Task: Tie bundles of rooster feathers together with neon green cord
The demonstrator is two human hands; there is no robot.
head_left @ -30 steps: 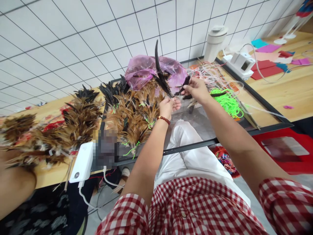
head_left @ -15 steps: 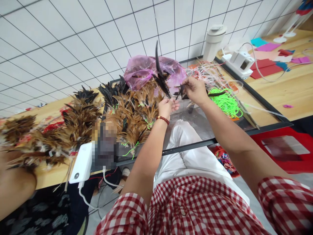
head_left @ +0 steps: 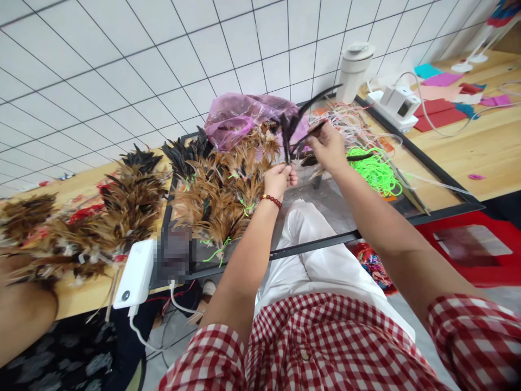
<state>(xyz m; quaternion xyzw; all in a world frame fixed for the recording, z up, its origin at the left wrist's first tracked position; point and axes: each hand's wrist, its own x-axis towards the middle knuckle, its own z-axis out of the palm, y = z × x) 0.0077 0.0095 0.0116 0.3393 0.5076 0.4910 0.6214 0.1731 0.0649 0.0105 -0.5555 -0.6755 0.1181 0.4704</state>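
Observation:
Pinched in my left hand (head_left: 280, 180) are the lower ends of a few dark feathers (head_left: 287, 133), one of them long and curved towards the upper right. My right hand (head_left: 329, 147), just to the right, has its fingers closed on another dark feather (head_left: 312, 132), which slants beside the first ones. Tied bunches of brown feathers (head_left: 223, 190) lie left of my left hand, some bound with green string. Behind both hands rests a pink plastic bag (head_left: 244, 119) with feathers at its opening. Bright green cord (head_left: 376, 171) is heaped right of my right hand.
A black-framed tray (head_left: 317, 239) holds these things. Whitish strands (head_left: 345, 122) and a white tumbler (head_left: 355, 70) stand behind on the right, near a white power strip (head_left: 391, 111). On the left are a white power bank (head_left: 134, 274), more feather bunches (head_left: 134, 201) and another person's arm (head_left: 24, 304).
The long dark feather in my left hand has swung from upright to leaning right. The feather in my right hand now points up and right, closer to the others.

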